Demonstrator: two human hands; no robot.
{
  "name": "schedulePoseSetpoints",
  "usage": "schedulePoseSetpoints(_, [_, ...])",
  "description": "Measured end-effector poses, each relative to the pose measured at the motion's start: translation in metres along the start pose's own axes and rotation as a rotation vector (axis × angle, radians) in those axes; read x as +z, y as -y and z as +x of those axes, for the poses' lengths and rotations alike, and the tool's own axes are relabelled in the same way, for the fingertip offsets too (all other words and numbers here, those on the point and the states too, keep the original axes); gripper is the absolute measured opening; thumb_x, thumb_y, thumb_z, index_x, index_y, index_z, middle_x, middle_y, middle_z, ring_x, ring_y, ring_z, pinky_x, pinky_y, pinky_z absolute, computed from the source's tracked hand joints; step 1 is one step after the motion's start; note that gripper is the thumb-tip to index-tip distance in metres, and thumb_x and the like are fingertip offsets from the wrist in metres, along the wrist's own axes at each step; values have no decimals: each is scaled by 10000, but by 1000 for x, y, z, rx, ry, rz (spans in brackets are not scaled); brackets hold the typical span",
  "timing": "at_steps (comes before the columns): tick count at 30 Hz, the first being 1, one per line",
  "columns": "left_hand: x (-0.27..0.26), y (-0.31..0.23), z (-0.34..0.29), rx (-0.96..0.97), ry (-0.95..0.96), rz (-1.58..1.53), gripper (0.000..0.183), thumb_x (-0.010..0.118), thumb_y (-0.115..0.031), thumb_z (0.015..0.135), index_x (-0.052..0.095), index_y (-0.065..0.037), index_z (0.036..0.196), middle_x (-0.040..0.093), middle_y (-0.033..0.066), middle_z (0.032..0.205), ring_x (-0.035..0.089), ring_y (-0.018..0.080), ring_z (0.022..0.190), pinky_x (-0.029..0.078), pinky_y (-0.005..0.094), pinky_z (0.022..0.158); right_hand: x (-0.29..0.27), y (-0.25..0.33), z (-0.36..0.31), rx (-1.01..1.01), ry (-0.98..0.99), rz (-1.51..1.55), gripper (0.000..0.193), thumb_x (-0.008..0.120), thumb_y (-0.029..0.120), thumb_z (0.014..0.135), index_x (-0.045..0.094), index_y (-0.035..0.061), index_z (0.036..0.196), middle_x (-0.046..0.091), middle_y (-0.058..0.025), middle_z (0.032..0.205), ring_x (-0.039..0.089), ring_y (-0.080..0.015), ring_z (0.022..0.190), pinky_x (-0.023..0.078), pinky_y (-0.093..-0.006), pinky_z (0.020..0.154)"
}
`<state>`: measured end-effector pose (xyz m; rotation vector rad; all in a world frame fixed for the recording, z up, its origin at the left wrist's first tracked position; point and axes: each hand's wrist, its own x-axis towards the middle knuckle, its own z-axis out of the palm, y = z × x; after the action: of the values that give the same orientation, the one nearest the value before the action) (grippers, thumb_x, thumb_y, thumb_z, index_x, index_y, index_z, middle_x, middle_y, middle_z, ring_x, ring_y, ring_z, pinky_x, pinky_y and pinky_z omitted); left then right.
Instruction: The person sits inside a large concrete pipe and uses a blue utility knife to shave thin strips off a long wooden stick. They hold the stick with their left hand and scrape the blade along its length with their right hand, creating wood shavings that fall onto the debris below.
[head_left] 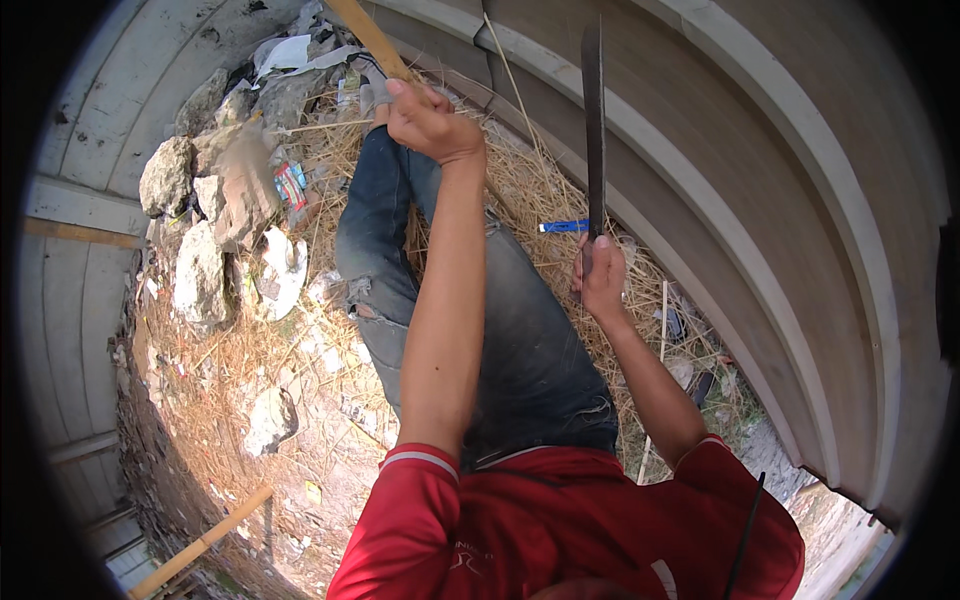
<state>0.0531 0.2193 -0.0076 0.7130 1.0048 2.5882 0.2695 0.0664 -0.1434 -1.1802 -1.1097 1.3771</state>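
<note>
My left hand (432, 125) is closed round the near end of a yellowish bamboo strip (370, 38), which runs up past the top edge of the view. Beyond it, my foot lies partly hidden by the hand. My right hand (603, 280) grips the lower end of a machete (594, 120), whose long dark blade points straight up and away from me. The handle is mostly covered by my fingers. Blade and bamboo are well apart. My legs in torn blue jeans (520, 330) stretch out between and below the two hands.
Dry straw (530, 200) and shavings cover the ground, with a blue wrapper (564, 226) beside the blade. Rocks (200, 275) lie to the left. A corrugated wall (760, 200) curves close on the right; another bamboo piece (205, 540) is at lower left.
</note>
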Motion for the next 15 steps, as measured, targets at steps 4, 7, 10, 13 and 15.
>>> schedulePoseSetpoints(4, [6,-3,-6,-23,12,-5,530,472,-546,1049,443,-120,734,402,-18,642,327,79,506,230,246,479,-43,-112,-13,200,88,-403,623,428,530,1084,614,-7,829,604,-140,677,585,-264,607,457,-393,613])
schedulePoseSetpoints(7, [3,-4,-5,-52,-45,-52,567,461,-475,1070,414,-96,652,345,-21,590,297,69,499,209,256,478,-53,-128,-15,442,96,-615,692,431,572,1061,631,-42,812,653,-214,759,621,-394,727,473,-465,719])
schedulePoseSetpoints(10, [-7,-6,-1,-97,13,-91,556,462,-488,1067,426,-94,677,351,-20,599,300,71,505,210,253,480,-46,-109,-10,473,44,-525,599,472,555,1065,589,29,804,543,-89,663,506,-223,554,408,-372,538])
schedulePoseSetpoints(13, [-11,-3,5,-67,-20,-60,558,456,-497,1069,435,-93,684,371,-14,606,296,75,502,214,254,481,-21,-50,-1,270,-17,-359,543,467,542,1079,566,68,834,466,-4,590,429,-116,429,366,-309,413])
schedulePoseSetpoints(15, [-10,-5,4,-36,-34,-29,560,453,-503,1070,445,-89,693,386,-13,611,303,76,501,218,253,484,-6,-12,-7,133,-35,-209,526,450,517,1089,582,63,857,470,6,599,448,-102,474,369,-300,449])
